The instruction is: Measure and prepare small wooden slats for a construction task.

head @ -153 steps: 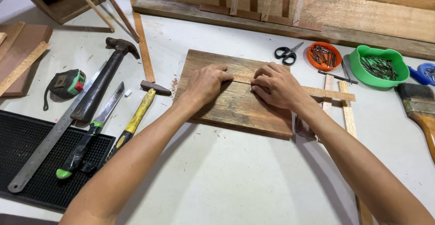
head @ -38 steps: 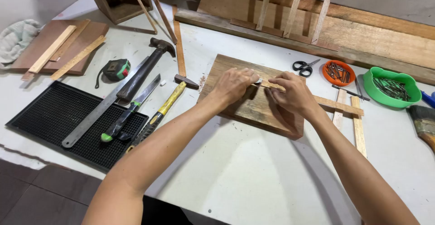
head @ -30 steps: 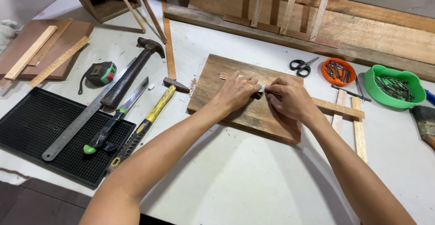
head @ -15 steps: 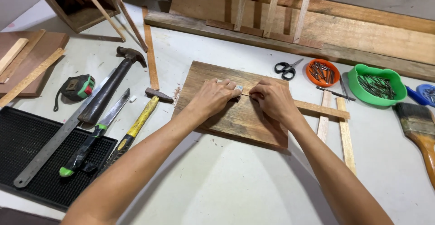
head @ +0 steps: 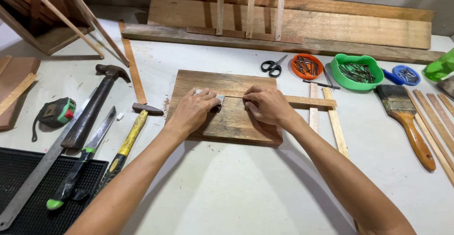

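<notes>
- While both hands rest on the board point(head: 222, 121) at the middle of the bench point(head: 246, 192), the left hand point(head: 193, 112) presses a small grey block point(head: 215, 96) against a thin strip point(head: 302, 101); its fingers are closed over the block.
- Just at 3 o'clock of that block, the right hand point(head: 267, 106) lies on the same strip with fingers curled down on it, pinning it to the board.
- Running toward 3 o'clock, the strip sticks out past the board's edge and crosses two other slats point(head: 331, 121) lying on the bench.
- At 9 o'clock of the board lie a yellow-handled hammer point(head: 127, 140), a larger dark hammer point(head: 92, 107), a green-tipped knife point(head: 80, 169) and a steel ruler point(head: 33, 187), the last two partly on a black mat point(head: 23, 183).
- Farther toward 9 o'clock sits a tape measure point(head: 56, 113).
- At 1 o'clock of the board lie scissors point(head: 273, 65), an orange dish point(head: 307, 67) of nails, a green tub point(head: 357, 72) of nails and a small blue lid point(head: 405, 75).
- At 3 o'clock, well apart from the hands, lies a paintbrush point(head: 406, 119), with more thin strips beside it near the bench edge.
- At 12 o'clock long planks point(head: 293, 24) lie along the wall.
</notes>
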